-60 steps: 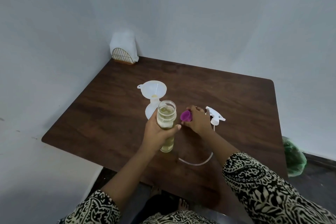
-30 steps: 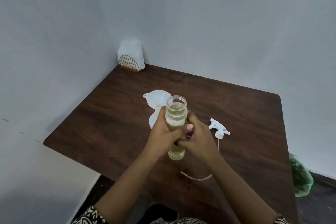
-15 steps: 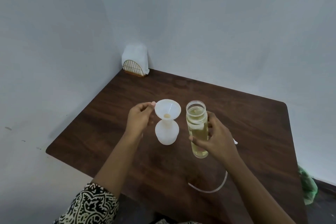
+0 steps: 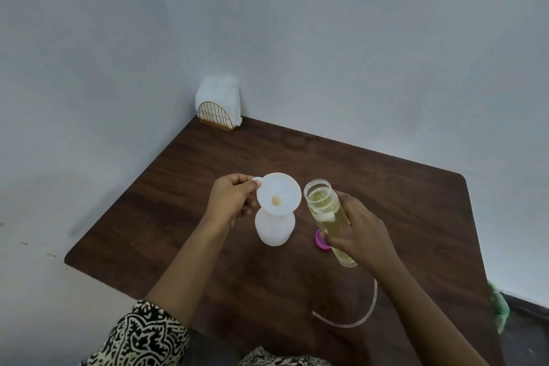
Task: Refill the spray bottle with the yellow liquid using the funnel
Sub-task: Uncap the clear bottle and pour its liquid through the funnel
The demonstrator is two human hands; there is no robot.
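Funnel (image 4: 278,193) tab between left fingers (image 4: 248,186), atop spray bottle (image 4: 274,229).

A single head-worn wide-angle camera looked forward and steeply down from above the person's chest onto a dark brown wooden table (image 4: 371,187). It sat close over both hands, faced a pale wall corner, and no second view shared the scene.

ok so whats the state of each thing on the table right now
funnel: seated in the spray bottle, left hand pinching its tab
spray bottle: upright, uncapped
jar: open, tilted, yellow liquid inside, gripped by right hand
pink cap: off, on the table
tube: lying loose
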